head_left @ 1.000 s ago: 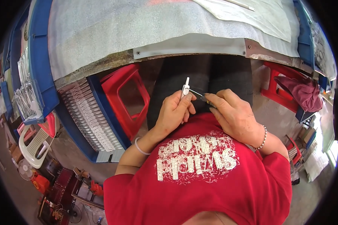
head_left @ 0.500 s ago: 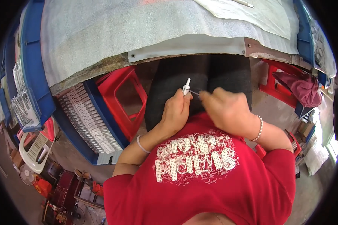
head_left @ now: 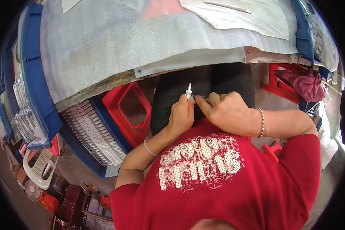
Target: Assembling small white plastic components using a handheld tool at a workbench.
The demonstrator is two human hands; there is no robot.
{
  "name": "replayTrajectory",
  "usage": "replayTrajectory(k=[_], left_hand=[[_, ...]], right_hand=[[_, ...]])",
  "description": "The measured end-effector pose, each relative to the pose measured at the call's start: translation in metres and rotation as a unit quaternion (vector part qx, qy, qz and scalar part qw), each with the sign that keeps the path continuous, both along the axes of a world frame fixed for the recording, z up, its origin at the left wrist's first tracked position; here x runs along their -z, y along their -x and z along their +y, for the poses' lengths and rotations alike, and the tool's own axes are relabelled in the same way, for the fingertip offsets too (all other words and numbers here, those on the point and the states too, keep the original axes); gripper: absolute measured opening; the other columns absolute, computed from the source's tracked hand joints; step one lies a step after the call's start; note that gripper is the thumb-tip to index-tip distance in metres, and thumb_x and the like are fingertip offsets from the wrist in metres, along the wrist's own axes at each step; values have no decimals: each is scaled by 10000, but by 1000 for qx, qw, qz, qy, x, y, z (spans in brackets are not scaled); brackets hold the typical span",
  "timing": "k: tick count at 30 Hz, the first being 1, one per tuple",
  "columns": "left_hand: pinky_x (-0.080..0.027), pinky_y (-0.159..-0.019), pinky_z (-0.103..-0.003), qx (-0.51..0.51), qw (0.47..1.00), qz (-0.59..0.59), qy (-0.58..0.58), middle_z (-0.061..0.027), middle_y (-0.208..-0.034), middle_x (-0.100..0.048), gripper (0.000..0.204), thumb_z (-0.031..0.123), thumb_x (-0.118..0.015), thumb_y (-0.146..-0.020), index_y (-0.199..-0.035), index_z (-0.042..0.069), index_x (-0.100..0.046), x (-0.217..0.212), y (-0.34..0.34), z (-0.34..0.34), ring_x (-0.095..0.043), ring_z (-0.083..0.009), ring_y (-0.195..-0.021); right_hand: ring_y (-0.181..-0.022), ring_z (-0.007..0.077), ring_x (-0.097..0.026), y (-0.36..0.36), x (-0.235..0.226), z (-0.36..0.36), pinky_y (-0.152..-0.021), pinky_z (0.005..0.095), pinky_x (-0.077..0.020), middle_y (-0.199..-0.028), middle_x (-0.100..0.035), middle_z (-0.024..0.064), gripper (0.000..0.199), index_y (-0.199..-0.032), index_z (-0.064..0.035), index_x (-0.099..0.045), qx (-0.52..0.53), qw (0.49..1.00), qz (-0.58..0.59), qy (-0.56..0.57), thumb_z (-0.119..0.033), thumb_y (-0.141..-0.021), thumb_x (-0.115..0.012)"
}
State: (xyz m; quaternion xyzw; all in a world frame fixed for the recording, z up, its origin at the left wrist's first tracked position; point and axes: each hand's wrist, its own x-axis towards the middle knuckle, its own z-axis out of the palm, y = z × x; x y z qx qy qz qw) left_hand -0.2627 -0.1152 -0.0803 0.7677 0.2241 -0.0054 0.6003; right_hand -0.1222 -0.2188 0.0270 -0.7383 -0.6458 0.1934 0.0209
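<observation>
My left hand [head_left: 181,114] pinches a small white plastic part [head_left: 188,91] that stands upright above my lap. My right hand [head_left: 225,110] is closed beside it, its fingertips touching the left hand at the base of the part. A thin dark piece seems to run between the two hands, but it is too small to make out. Both hands hover over my dark trousers [head_left: 203,86], just below the edge of the worktable [head_left: 142,42].
The table is covered with pale foam sheet. A blue crate [head_left: 86,130] of many small white parts sits at my left beside a red plastic stool [head_left: 124,111]. Another red stool [head_left: 278,82] with a maroon cloth [head_left: 301,82] stands at the right.
Both hands stay together on the white part; the view has shifted slightly, and my right hand has closed in tighter against the left.
</observation>
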Motion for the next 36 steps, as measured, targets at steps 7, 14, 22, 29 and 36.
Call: replayTrajectory(k=[7, 14, 22, 29, 36], left_hand=[[-471, -551, -502, -9, 998, -51, -36, -290, -693, -581, 134, 63, -478, -923, -883, -63, -459, 12, -6, 3, -605, -475, -679], [-466, -543, -484, 13, 997, -19, -71, -279, -710, -588, 147, 74, -470, -939, -882, -61, -476, 3, -9, 4, -610, -463, -671], [-337, -431, -229, -108, 944, 68, 304, 20, -593, -455, 255, 209, -473, -996, -852, 14, -551, -18, 3, 7, -414, -39, -482], [-329, -420, -208, -108, 936, 89, 323, 42, -586, -433, 245, 212, -468, -1001, -862, 24, -542, -22, -1, 7, -398, -30, -475], [-358, -455, -261, -86, 970, 64, 218, -11, -582, -465, 242, 192, -466, -996, -862, 10, -550, -10, 2, 1, -445, -73, -496]], right_hand=[[-726, 298, -682, -19, 20, 3, -655, 324, -535, -921, -701, 154, 225, -1009, -4, -682, 288, 909, 295, 56, -34, -786, -674], [-808, 204, -650, -19, 16, -7, -709, 294, -507, -926, -674, 129, 254, -1068, 39, -615, 390, 778, 490, 53, -26, -827, -663], [-833, 318, -613, -11, -17, -23, -715, 366, -515, -1006, -557, 169, 341, -1145, 16, -573, 112, 975, 169, -89, -21, -812, -638], [-820, 316, -612, -6, -5, -27, -710, 363, -514, -983, -560, 177, 320, -1127, 22, -589, 121, 969, 188, -104, -9, -812, -636], [-794, 318, -613, -5, 6, -23, -717, 365, -512, -887, -581, 171, 274, -1088, 37, -618, 223, 922, 300, -98, -19, -820, -629]])
